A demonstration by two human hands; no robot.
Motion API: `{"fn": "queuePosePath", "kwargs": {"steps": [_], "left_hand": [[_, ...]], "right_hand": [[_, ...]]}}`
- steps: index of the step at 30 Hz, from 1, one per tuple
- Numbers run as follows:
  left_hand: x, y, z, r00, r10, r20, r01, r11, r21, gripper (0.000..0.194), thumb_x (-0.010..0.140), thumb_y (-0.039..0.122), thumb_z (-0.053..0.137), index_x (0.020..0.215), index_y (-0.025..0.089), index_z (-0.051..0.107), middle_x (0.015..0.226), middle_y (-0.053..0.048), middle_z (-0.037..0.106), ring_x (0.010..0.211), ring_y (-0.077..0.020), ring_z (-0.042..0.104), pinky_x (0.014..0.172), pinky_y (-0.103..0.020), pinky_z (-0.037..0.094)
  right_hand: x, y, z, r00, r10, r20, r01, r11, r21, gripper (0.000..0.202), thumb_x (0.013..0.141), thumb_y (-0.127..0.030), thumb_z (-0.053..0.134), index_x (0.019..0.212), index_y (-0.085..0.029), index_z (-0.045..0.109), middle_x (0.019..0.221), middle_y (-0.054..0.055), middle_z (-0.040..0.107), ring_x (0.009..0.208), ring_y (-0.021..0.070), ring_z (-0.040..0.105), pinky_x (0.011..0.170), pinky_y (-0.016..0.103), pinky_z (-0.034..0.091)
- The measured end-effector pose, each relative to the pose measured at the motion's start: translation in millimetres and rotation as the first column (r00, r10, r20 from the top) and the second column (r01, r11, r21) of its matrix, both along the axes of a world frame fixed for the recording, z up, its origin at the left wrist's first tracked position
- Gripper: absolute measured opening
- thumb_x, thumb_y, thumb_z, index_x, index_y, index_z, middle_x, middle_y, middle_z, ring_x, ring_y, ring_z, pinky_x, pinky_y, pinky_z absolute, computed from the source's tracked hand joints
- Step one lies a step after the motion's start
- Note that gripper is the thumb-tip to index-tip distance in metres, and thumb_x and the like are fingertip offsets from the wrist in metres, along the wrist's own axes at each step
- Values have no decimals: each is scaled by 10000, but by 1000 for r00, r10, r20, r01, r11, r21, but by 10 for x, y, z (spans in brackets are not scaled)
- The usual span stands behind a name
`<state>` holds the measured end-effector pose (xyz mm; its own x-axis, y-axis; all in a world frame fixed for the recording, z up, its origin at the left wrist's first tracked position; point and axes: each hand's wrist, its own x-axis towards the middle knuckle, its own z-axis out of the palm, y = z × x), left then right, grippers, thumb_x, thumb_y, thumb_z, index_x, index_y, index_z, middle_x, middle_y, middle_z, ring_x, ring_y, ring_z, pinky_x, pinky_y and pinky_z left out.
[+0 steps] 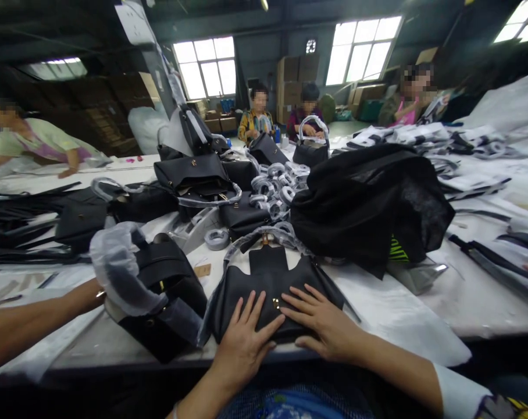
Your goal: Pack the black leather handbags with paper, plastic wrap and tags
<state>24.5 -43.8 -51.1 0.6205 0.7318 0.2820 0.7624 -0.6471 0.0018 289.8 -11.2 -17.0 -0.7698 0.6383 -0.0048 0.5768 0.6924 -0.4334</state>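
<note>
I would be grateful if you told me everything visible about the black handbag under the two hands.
The handbag looks like smooth black leather, with a small gold-coloured clasp on its front. Its handle, wrapped in clear plastic, arches behind it. It lies on the white-covered table near the edge, its front facing up. The left hand and right hand rest flat on it.

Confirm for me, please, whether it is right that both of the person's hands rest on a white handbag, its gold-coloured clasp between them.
Not quite: the handbag is black, not white, as the head view shows. The left hand and right hand do rest on it, with the gold-coloured clasp between them.
</note>
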Motion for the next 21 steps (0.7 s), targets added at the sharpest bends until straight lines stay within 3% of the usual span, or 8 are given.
{"fn": "queuePosePath", "kwargs": {"steps": [3,5,9,12,16,18,21], "left_hand": [[1,9,-105,999,16,34,-19,996,92,667,934,365,606,1500,466,266,1627,-118,200,1441,-368,312,1073,-593,406],[0,15,-143,999,20,43,-25,990,141,644,935,399,599,1493,467,285,1610,-119,256,1426,-357,348,1057,-572,435],[17,50,-216,994,33,101,-54,974,221,663,884,531,622,1472,492,318,1580,-92,340,1397,-334,406,1041,-525,465],[12,111,-305,989,19,147,-65,947,314,718,823,612,650,1462,485,350,1548,-107,396,1359,-332,460,1004,-488,499],[-17,194,-423,994,-24,104,-21,913,407,741,790,691,623,1455,475,376,1428,-130,539,1271,-334,555,926,-460,548],[-1,218,-493,994,-1,113,-50,894,445,677,830,638,625,1444,502,376,1378,-101,588,1240,-308,586,928,-447,548],[77,240,-649,982,65,176,-143,867,478,624,888,460,659,1419,574,351,1326,-31,636,1212,-265,612,948,-448,537]], "right_hand": [[-54,67,109,999,-27,-29,25,999,-40,561,926,-507,594,1430,-271,521,1512,106,440,1415,340,368,1166,586,235],[-106,214,221,995,-16,-94,9,997,-76,398,941,-427,599,1289,-245,661,1367,105,604,1296,298,532,1121,476,368],[-260,819,509,956,-92,-279,80,995,-55,249,958,-268,562,1114,-215,750,1078,58,755,1009,200,701,928,289,519],[-419,1467,698,938,-237,-254,265,961,78,259,958,-239,555,1143,-210,734,1126,48,742,1034,204,695,940,284,518],[-625,2266,819,922,-372,-109,386,908,164,303,989,-155,480,1205,-154,692,1217,105,696,1154,208,639,1025,284,463],[-697,2539,811,906,-423,-16,418,888,194,270,992,-163,505,1203,-144,672,1250,131,664,1180,226,613,1045,353,456],[-763,2763,753,885,-442,148,411,889,199,248,968,-283,611,1176,-151,639,1215,105,645,1082,232,636,944,443,526]]}}
